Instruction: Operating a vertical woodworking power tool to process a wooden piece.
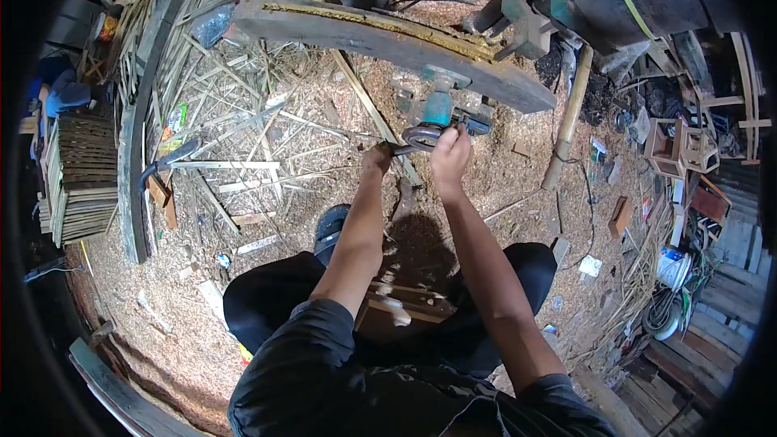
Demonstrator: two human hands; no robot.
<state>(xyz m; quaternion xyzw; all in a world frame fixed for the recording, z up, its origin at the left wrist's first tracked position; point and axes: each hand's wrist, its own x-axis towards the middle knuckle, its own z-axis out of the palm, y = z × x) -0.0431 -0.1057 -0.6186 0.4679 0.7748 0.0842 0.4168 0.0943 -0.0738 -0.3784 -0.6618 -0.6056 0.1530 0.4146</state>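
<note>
Head view: near frame centre, a dark metal loop (421, 138) is gripped by the closed right hand (449, 155); the left hand (376, 159), just left, is closed on its handle end, below the teal tool (438, 107).

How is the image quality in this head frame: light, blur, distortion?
Head view: even daylight, with soft shadow under the forearms on the sawdust floor; strong fisheye bending of the long grey wooden plank and a black vignette at the rim; slight softness around the left hand, the right hand and the teal power tool.
</note>
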